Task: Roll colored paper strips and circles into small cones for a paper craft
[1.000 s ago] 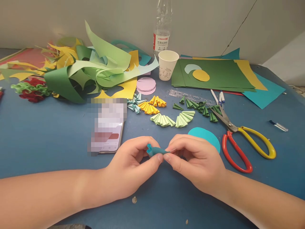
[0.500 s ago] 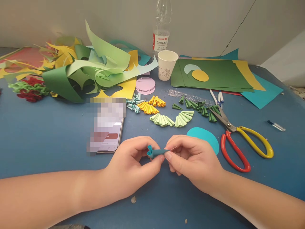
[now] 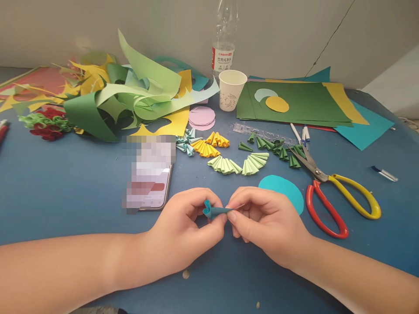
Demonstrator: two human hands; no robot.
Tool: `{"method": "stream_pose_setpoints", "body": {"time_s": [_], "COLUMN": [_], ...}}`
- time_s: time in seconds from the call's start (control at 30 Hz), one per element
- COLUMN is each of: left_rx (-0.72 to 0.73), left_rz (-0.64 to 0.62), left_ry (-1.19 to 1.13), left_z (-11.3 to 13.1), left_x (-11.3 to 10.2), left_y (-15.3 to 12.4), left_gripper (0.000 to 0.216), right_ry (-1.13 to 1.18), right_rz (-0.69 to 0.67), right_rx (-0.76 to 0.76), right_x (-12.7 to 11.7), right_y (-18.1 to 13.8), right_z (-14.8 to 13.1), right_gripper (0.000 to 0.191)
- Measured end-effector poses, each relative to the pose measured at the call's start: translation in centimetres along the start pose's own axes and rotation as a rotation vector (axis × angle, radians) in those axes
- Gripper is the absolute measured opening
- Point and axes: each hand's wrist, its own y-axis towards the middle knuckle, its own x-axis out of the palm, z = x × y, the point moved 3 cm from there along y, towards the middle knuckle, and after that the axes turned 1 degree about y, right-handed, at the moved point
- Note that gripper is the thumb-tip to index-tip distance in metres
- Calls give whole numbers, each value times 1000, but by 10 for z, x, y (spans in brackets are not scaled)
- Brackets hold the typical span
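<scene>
A small rolled teal paper cone [image 3: 213, 211] is pinched between both hands just above the blue table [image 3: 65, 187]. My left hand [image 3: 183, 231] grips its wide curled end between thumb and fingers. The pointed tip is pinched by my right hand [image 3: 265, 224], whose other fingers are curled. A teal paper circle [image 3: 283, 188] lies flat just behind my right hand.
A phone [image 3: 149, 174] lies left of my hands. Rows of small yellow [image 3: 209, 145], light green [image 3: 237, 164] and dark green cones [image 3: 275, 148] sit mid-table. Scissors [image 3: 330, 192], pens [image 3: 303, 133], a paper cup [image 3: 231, 89], a bottle [image 3: 223, 43], paper scraps [image 3: 131, 96] and sheets [image 3: 294, 102] lie around.
Both hands keep their pinch on the teal cone. The fingers have shifted slightly, tightening the roll; the cone looks a little shorter and its tip more pointed.
</scene>
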Motion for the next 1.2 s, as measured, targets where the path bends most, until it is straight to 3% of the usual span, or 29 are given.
{"method": "stream_pose_setpoints", "body": {"time_s": [0.4, 0.83, 1.2], "left_rx": [12, 13, 12], "left_rz": [-70, -27, -38], "left_ry": [-66, -46, -82], "left_z": [-2, -3, -4], "left_x": [0, 0, 0], "left_y": [-1, -1, -1], "left_gripper": [17, 12, 14], "right_ry": [-12, -83, 5], "right_rz": [-52, -31, -13], "right_rx": [-88, -155, -62], "right_x": [-4, -6, -3], "right_y": [0, 1, 2], "right_z": [-4, 1, -1], "right_gripper": [14, 6, 11]}}
